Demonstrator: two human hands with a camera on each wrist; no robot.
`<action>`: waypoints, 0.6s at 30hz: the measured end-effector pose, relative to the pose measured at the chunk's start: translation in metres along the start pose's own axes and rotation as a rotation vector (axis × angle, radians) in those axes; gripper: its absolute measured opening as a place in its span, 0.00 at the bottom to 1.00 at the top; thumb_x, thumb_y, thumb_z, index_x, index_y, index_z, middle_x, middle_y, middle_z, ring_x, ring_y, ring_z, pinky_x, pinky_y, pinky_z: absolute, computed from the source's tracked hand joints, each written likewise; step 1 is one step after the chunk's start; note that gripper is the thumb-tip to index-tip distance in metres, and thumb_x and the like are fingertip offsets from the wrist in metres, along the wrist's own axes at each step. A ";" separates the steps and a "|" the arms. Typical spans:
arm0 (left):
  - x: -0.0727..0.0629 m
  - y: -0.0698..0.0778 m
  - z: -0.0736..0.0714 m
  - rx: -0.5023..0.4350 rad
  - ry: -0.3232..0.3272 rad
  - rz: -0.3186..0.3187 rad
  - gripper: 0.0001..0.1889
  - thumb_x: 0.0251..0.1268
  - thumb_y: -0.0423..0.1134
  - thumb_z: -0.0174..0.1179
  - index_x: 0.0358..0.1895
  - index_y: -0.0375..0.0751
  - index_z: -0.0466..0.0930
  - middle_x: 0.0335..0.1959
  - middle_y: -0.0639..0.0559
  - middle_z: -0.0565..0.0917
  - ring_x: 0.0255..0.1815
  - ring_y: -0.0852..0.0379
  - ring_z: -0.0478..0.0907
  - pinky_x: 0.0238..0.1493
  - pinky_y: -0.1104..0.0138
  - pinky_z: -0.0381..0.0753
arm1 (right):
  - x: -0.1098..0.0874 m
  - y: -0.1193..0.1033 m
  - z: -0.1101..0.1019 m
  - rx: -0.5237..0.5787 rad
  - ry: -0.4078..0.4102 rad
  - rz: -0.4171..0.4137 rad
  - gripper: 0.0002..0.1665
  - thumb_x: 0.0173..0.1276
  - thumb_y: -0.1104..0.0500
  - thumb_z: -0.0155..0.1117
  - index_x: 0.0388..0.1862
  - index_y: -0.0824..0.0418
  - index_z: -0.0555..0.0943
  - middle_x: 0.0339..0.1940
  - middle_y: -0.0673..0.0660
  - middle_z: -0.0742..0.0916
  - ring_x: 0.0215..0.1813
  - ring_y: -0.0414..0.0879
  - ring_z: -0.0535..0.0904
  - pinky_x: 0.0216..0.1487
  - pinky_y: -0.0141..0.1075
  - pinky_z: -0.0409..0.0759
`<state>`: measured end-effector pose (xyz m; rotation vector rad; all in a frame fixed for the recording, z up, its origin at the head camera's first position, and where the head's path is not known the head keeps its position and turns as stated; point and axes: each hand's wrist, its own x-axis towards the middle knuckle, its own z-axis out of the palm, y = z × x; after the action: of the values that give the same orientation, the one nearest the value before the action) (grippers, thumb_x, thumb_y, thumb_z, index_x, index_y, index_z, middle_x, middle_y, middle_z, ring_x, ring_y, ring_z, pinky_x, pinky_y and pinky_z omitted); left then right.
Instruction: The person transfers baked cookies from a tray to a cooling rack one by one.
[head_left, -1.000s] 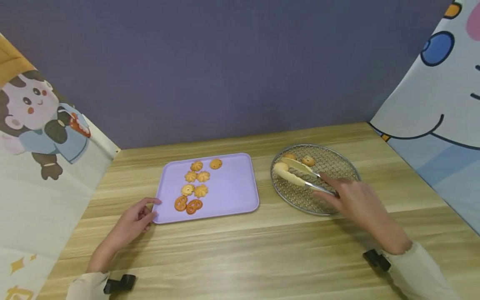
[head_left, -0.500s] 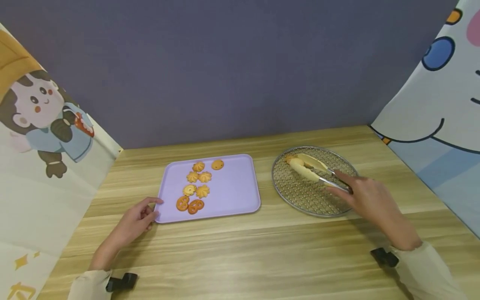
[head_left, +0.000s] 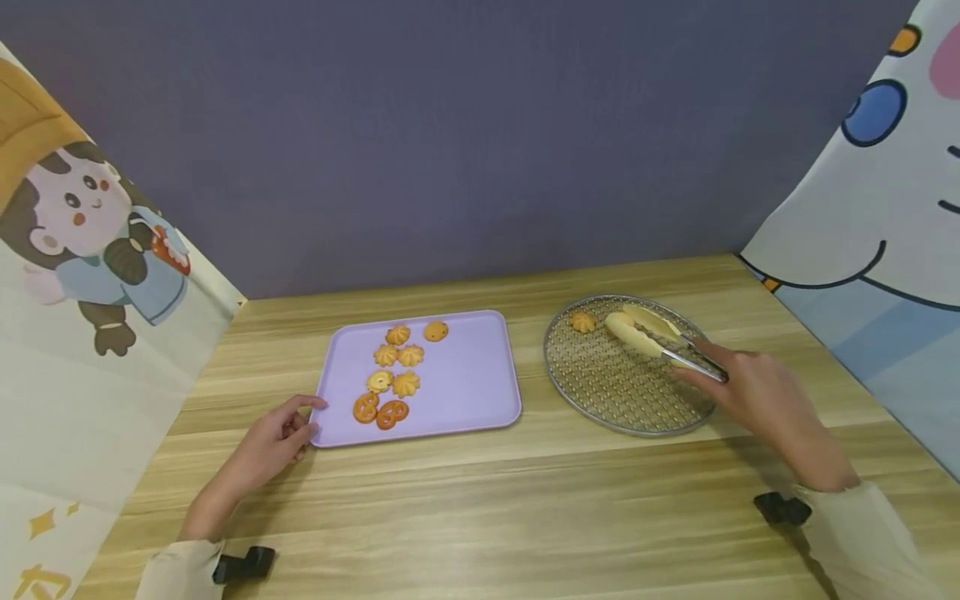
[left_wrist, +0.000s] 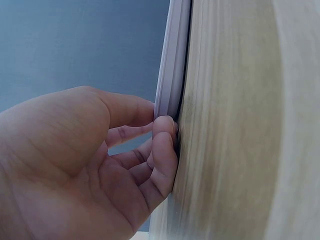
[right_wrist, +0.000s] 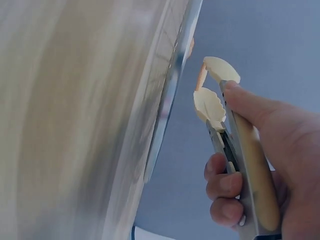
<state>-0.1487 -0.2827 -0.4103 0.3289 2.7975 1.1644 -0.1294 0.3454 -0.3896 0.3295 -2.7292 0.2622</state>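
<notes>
My right hand (head_left: 765, 400) grips metal tongs (head_left: 701, 364) with cream scalloped tips over the right half of a round wire rack (head_left: 600, 392). In the right wrist view, a thin cookie (right_wrist: 201, 77) sits between the tong tips. One flower-shaped cookie (head_left: 582, 322) lies on the rack, left of the tongs; the tips may cover others. My left hand (head_left: 272, 435) holds the left edge of a lavender tray (head_left: 465, 367), near its front corner. Close up, the thumb and curled fingertips meet the tray's rim (left_wrist: 172, 65).
On the tray's left half are several flower-shaped cookies (head_left: 406, 383), two pretzels (head_left: 392, 413) and a round cookie (head_left: 435, 331). The wooden table (head_left: 480, 517) extends in front, with a dark wall (head_left: 480, 150) behind and printed panels at both sides.
The tongs have moved right across the rack, away from its left rim. The pale cookie that lay by the left rim is gone from there. My left hand has stayed at the tray.
</notes>
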 end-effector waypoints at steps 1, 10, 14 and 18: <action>0.000 0.000 0.000 0.002 0.000 -0.003 0.16 0.72 0.27 0.54 0.60 0.34 0.74 0.27 0.46 0.75 0.20 0.58 0.73 0.19 0.69 0.75 | 0.000 0.002 0.000 -0.002 0.003 0.002 0.34 0.67 0.45 0.69 0.61 0.68 0.79 0.07 0.46 0.64 0.11 0.40 0.58 0.12 0.35 0.58; 0.000 0.000 0.000 0.011 0.004 -0.022 0.16 0.72 0.27 0.54 0.60 0.35 0.74 0.27 0.47 0.75 0.21 0.59 0.73 0.19 0.69 0.75 | -0.001 0.018 -0.005 0.000 -0.006 0.045 0.33 0.68 0.44 0.67 0.61 0.67 0.78 0.10 0.49 0.71 0.15 0.44 0.63 0.14 0.38 0.60; 0.001 -0.001 0.000 0.012 0.003 -0.019 0.16 0.71 0.27 0.54 0.60 0.35 0.74 0.27 0.47 0.75 0.21 0.59 0.73 0.19 0.69 0.75 | -0.003 0.022 -0.006 -0.005 -0.009 0.060 0.34 0.67 0.43 0.67 0.61 0.67 0.78 0.10 0.49 0.71 0.14 0.44 0.62 0.13 0.38 0.58; 0.000 0.000 0.000 0.004 0.000 -0.014 0.16 0.72 0.27 0.54 0.60 0.34 0.73 0.27 0.47 0.75 0.21 0.59 0.73 0.19 0.69 0.74 | -0.006 0.026 -0.005 -0.027 -0.005 0.071 0.36 0.67 0.41 0.67 0.62 0.66 0.78 0.08 0.48 0.67 0.13 0.43 0.59 0.12 0.37 0.55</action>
<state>-0.1490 -0.2824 -0.4104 0.3095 2.7977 1.1566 -0.1294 0.3721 -0.3910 0.2266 -2.7502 0.2433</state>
